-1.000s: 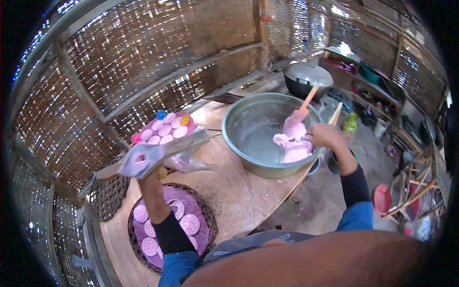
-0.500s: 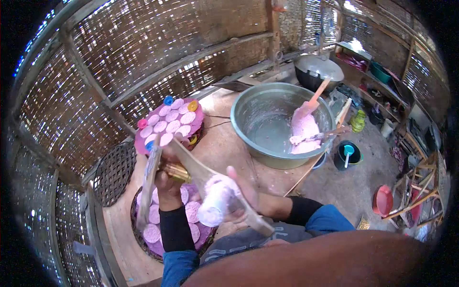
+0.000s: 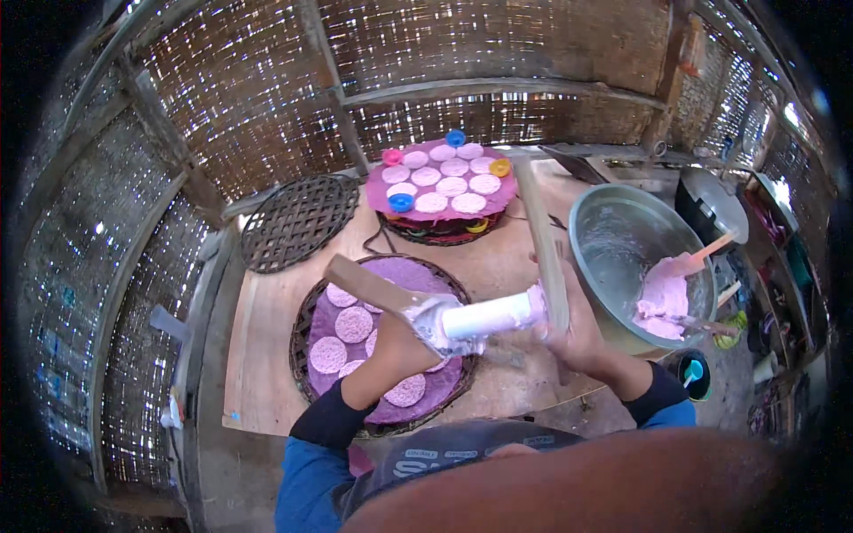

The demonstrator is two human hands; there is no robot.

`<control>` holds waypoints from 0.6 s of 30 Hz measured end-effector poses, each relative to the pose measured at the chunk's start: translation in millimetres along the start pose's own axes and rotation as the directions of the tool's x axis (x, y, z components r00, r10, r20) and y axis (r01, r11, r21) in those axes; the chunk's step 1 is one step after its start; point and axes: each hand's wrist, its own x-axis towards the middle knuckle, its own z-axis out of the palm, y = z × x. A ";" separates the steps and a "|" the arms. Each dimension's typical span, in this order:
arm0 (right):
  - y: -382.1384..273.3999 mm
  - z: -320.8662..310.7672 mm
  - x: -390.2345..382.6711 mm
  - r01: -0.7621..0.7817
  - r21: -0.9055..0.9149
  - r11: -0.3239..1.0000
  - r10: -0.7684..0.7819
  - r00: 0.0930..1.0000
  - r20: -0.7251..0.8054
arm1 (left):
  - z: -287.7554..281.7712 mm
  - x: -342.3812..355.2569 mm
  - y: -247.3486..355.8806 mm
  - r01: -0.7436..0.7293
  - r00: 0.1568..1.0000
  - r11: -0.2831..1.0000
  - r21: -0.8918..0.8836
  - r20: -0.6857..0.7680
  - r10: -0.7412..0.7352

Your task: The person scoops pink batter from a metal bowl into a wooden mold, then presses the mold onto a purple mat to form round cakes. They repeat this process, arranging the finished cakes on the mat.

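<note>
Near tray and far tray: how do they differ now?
The near tray shows its woven rim around a purple lining; on the far tray the lining spreads to the edge. Coloured round pieces edge the far tray; the near tray shows none. The left hand hides part of the near tray, none of the far tray. Both carry pink discs on purple.

Left strip: bare surface (image 3: 258, 355) is running left of the near basket (image 3: 300, 366), leaving a way through.
Far left: the lattice tray (image 3: 293, 222) is lying beside the far basket (image 3: 404, 229), narrowing that side.
Between grips: a white cylinder (image 3: 489, 317) is spanning from left grip (image 3: 400, 348) toward right grip (image 3: 576, 324), blocking passage.
Above near basket: a wooden handle (image 3: 360, 282) is jutting across.
Right: a wooden bar (image 3: 544, 249) and the basin (image 3: 579, 235) are crowding right grip.
</note>
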 end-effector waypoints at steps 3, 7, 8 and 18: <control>-22.0 1.9 3.0 -0.044 -0.040 0.998 0.049 0.991 0.125 | -7.3 -8.5 -1.8 0.002 0.998 1.000 0.001 0.069 -0.002; -25.7 26.9 5.9 0.130 -0.137 0.982 -0.096 0.969 0.227 | 7.2 -25.7 -1.1 0.171 0.968 0.973 -0.152 0.209 -0.137; -21.3 34.5 3.6 0.106 -0.099 0.989 -0.080 0.967 0.241 | 17.2 -31.6 -0.7 0.220 0.952 0.960 -0.171 0.251 -0.174; 56.5 45.6 37.1 -0.785 0.264 0.560 0.418 0.543 0.728 | 76.1 -33.8 -93.3 0.118 0.978 0.965 -0.232 0.197 -0.072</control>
